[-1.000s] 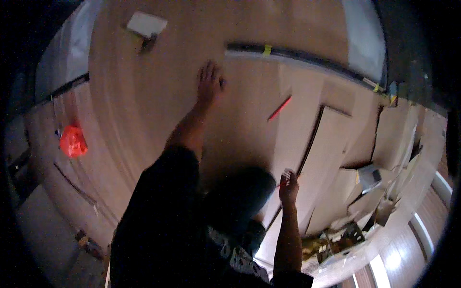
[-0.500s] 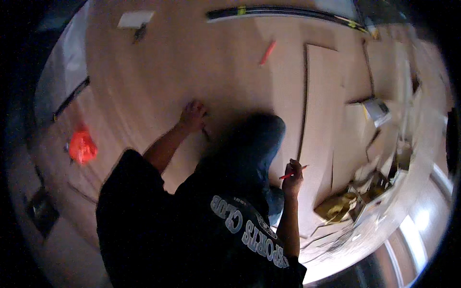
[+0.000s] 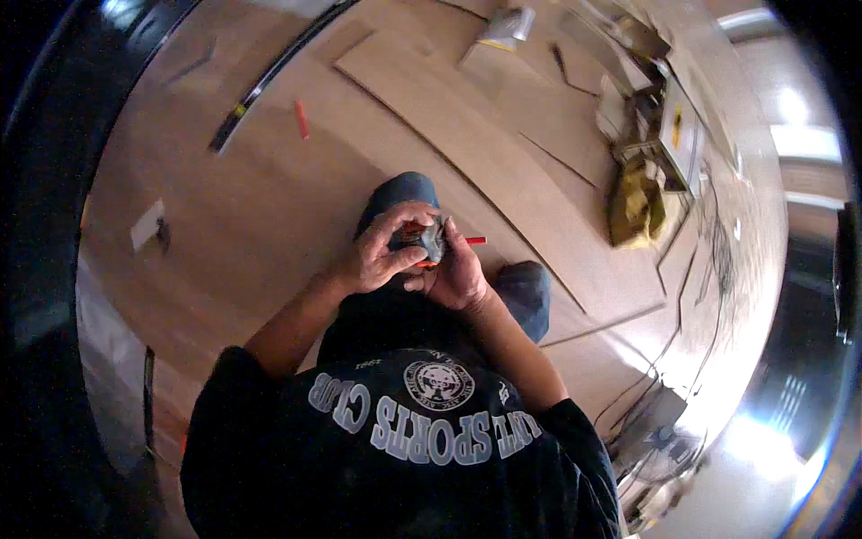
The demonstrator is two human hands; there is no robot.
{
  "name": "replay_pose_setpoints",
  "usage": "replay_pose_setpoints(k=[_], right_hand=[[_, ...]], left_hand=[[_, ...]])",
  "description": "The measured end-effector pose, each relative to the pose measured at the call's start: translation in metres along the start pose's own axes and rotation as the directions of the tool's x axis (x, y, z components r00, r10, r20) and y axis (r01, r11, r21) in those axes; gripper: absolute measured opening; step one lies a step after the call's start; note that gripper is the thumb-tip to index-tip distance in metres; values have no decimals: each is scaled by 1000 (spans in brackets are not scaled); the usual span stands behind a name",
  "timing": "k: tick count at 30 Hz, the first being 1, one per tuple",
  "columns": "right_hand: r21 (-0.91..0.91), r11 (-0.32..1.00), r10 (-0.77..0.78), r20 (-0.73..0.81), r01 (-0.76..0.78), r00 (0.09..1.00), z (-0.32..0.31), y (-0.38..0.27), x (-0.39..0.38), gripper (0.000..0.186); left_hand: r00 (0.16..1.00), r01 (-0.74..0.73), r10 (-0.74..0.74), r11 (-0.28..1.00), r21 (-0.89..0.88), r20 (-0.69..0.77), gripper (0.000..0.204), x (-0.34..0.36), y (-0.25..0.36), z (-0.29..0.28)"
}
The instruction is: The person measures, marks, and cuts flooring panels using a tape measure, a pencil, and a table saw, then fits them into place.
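Note:
Both my hands meet in front of my bent knees around a compact black and orange tool (image 3: 431, 241) that looks like a tape measure. My left hand (image 3: 373, 256) curls over it from the left, thumb and fingers pressed to its sides. From the right, my right hand (image 3: 460, 277) supports the same tool with its palm and thumb. A red pencil (image 3: 477, 240) sticks out past the right hand's fingers, its other end hidden. The underside of the tool is covered by my hands.
A long wooden board (image 3: 431, 112) lies diagonally on the floor beyond my knees. Farther left are a red stick (image 3: 302, 119), a long black bar (image 3: 269, 79) and a white piece (image 3: 146, 225). A yellowish bag (image 3: 637, 211), boxes and loose cables (image 3: 718, 260) lie to the right.
The view has swung round to the right. My hands, apart before with the left low over the floor and the right holding the red pencil, are now together around the tool.

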State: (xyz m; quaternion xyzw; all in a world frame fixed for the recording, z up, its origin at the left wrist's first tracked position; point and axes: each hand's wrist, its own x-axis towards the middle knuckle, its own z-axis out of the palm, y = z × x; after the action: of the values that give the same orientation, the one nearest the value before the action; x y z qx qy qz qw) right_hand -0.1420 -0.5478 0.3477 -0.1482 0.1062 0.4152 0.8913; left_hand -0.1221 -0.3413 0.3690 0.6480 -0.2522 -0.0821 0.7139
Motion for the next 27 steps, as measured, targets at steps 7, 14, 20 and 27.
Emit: replay_pose_setpoints(k=[7, 14, 20, 27], right_hand=[[-875, 473, -394, -103, 106, 913, -3, -34, -67, 51], [-988, 156, -360, -46, 12, 932, 0, -45, -20, 62], [-925, -39, -471, -317, -379, 823, -77, -126, -10, 57], [-837, 432, -570, -541, -335, 618, -272, -247, -124, 18]], left_hand=[[899, 432, -439, 889, -155, -12, 27, -5, -25, 26], [750, 608, -629, 777, 162, 203, 32, 37, -61, -7], [756, 651, -650, 736, -185, 74, 20, 140, -142, -120], [407, 238, -584, 810, -535, -702, 8, 278, -341, -296]])
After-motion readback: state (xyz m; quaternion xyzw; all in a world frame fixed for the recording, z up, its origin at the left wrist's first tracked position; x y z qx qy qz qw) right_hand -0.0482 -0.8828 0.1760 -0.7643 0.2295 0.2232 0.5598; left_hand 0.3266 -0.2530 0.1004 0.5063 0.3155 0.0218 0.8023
